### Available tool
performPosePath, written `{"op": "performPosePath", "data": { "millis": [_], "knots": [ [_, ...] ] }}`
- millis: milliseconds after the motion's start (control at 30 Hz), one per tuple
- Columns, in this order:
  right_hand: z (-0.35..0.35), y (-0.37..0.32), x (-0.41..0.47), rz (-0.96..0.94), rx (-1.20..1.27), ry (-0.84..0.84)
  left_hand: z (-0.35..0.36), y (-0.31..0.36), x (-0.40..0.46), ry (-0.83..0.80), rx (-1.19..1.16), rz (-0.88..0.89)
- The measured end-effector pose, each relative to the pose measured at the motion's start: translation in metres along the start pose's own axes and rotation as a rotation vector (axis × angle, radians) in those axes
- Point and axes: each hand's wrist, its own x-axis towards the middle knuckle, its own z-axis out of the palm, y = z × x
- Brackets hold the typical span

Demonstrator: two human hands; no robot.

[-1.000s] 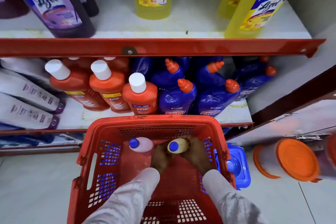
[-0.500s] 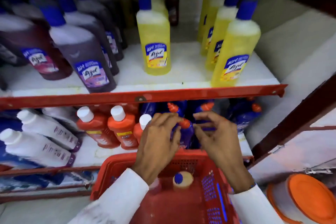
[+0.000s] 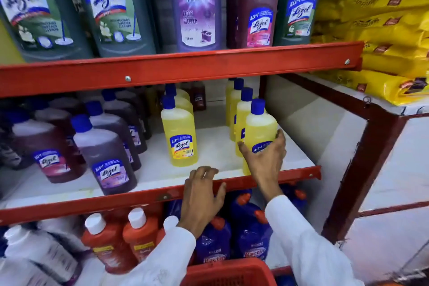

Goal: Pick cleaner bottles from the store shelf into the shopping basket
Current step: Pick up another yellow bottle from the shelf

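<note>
My right hand (image 3: 264,158) wraps around the front yellow cleaner bottle (image 3: 260,126) with a blue cap, at the right end of the middle shelf (image 3: 216,146). More yellow bottles stand in a row behind it. My left hand (image 3: 202,195) hovers at the shelf's red front edge with fingers apart, holding nothing. Another yellow bottle (image 3: 180,137) stands just beyond it. Only the far rim of the red shopping basket (image 3: 227,271) shows at the bottom.
Purple cleaner bottles (image 3: 106,158) fill the left of the middle shelf. Large bottles (image 3: 195,4) stand on the top shelf. Orange bottles (image 3: 109,241) and blue bottles (image 3: 253,234) crowd the lower shelf. Yellow bags (image 3: 383,37) are stacked at the right.
Both hands left the basket and rose to the middle shelf. My right hand has closed around the front yellow bottle; the view has tilted upward.
</note>
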Motion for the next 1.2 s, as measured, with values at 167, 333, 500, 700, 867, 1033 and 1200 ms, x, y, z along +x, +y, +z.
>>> {"op": "performPosePath", "data": {
  "millis": [167,333,500,700,867,1033,1200],
  "knots": [
    [0.003,0.005,0.024,0.002,0.119,-0.083,0.002,-0.002,-0.003,-0.01,0.047,0.021],
    [-0.015,-0.002,0.022,0.064,0.48,-0.127,0.007,-0.006,-0.004,0.057,0.023,0.042],
    [-0.047,-0.019,0.025,0.111,1.208,-0.654,0.01,-0.008,-0.003,0.066,0.017,0.051],
    [-0.065,-0.041,0.014,0.05,1.45,-1.135,0.01,-0.009,-0.004,0.016,0.068,0.045],
    [-0.076,-0.057,0.001,-0.091,0.917,-0.648,0.011,-0.011,-0.004,0.01,0.094,0.048],
    [-0.07,-0.072,-0.023,-0.326,0.273,-0.031,0.009,-0.008,-0.003,0.005,0.122,0.056],
    [-0.052,-0.058,-0.026,-0.539,-0.049,0.274,0.009,-0.007,-0.004,0.004,0.115,0.054]
  ]
}}
